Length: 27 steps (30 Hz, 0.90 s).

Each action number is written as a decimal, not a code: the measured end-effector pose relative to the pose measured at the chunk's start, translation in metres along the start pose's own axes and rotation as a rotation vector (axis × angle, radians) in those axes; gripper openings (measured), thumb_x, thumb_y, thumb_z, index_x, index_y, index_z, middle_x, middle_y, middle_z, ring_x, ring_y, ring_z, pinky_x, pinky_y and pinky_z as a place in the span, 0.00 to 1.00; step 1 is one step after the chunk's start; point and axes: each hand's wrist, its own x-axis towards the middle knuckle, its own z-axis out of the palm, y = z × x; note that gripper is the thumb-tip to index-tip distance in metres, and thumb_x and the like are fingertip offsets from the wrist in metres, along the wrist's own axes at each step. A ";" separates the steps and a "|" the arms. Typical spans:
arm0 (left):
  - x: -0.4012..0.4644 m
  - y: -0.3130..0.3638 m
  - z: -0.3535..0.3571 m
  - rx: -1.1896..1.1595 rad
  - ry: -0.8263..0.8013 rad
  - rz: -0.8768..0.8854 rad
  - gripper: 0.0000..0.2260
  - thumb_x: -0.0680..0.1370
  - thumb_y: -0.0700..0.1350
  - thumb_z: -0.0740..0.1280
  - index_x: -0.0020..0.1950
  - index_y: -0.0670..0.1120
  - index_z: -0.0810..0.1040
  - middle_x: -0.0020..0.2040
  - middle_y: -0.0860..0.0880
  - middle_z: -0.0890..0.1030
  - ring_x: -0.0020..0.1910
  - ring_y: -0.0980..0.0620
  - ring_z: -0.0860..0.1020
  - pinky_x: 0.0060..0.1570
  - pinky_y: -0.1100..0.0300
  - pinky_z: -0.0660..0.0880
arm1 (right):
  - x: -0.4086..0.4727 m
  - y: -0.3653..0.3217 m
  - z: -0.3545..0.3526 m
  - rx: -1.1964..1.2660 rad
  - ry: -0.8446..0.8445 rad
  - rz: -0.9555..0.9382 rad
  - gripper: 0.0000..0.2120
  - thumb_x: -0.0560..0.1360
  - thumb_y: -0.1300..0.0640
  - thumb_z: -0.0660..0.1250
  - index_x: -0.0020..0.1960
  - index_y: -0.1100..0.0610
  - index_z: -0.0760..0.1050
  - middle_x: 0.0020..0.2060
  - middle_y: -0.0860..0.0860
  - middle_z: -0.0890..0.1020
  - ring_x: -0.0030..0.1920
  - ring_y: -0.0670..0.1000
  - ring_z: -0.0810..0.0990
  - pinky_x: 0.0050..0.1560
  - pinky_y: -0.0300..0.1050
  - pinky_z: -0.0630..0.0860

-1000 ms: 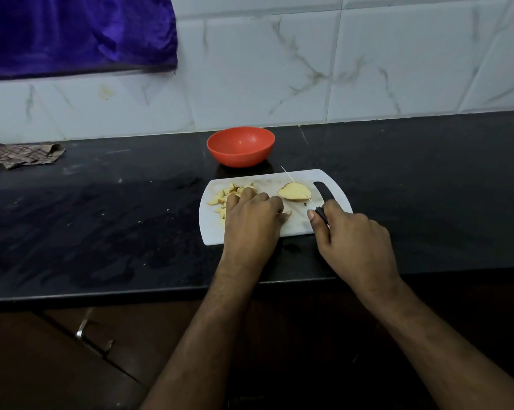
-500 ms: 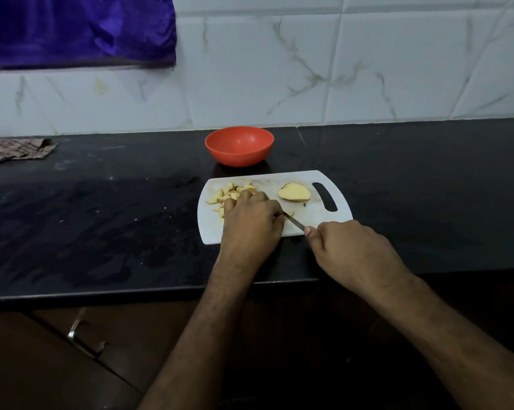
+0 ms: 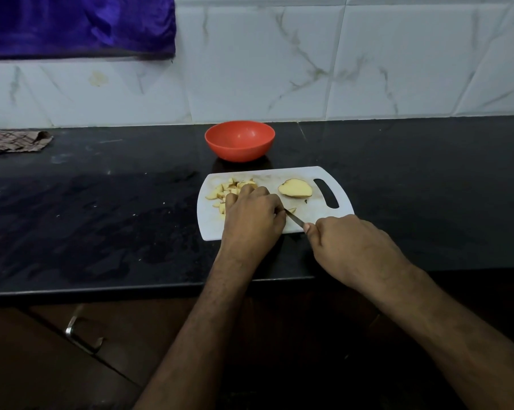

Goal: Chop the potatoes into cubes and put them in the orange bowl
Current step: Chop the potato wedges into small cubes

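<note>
Compared with the frame one second earlier, the knife point(image 3: 294, 219) has come down from beside the potato half point(image 3: 295, 188) to the near part of the white cutting board point(image 3: 317, 208), and the right hand point(image 3: 350, 247) has drawn back toward the tabletop point(image 3: 101, 217) edge. The view has shifted slightly; the orange bowl point(image 3: 239, 140) is unchanged, empty, just behind the board.

The right hand's grip is closed around the knife handle, which is hidden inside the fist; only a short length of blade shows, its tip running under the left hand point(image 3: 251, 216). The left hand lies knuckles up on the board with fingers curled; what its grip holds cannot be told. Cut potato pieces point(image 3: 224, 189) lie at the board's left, partly covered by the left hand. A small sliver point(image 3: 291, 210) lies beside the blade.
</note>
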 end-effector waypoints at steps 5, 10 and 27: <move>0.000 0.000 0.000 0.002 -0.001 -0.017 0.09 0.81 0.53 0.65 0.53 0.52 0.83 0.52 0.54 0.79 0.59 0.52 0.70 0.59 0.50 0.62 | 0.009 -0.005 -0.003 -0.004 -0.085 0.002 0.22 0.86 0.44 0.47 0.60 0.55 0.75 0.54 0.56 0.79 0.48 0.56 0.75 0.47 0.48 0.69; -0.001 0.000 0.003 0.066 0.051 -0.051 0.09 0.80 0.52 0.64 0.51 0.50 0.82 0.52 0.53 0.79 0.58 0.50 0.71 0.60 0.50 0.63 | -0.001 0.018 -0.018 0.019 -0.229 -0.030 0.19 0.85 0.43 0.48 0.49 0.52 0.70 0.43 0.53 0.76 0.44 0.53 0.75 0.45 0.47 0.69; 0.002 0.002 0.004 0.082 0.028 -0.004 0.10 0.82 0.53 0.64 0.57 0.52 0.83 0.55 0.53 0.79 0.60 0.50 0.71 0.59 0.50 0.63 | 0.027 0.025 0.024 0.349 0.311 -0.023 0.27 0.82 0.34 0.50 0.38 0.52 0.73 0.30 0.48 0.77 0.35 0.52 0.78 0.38 0.49 0.76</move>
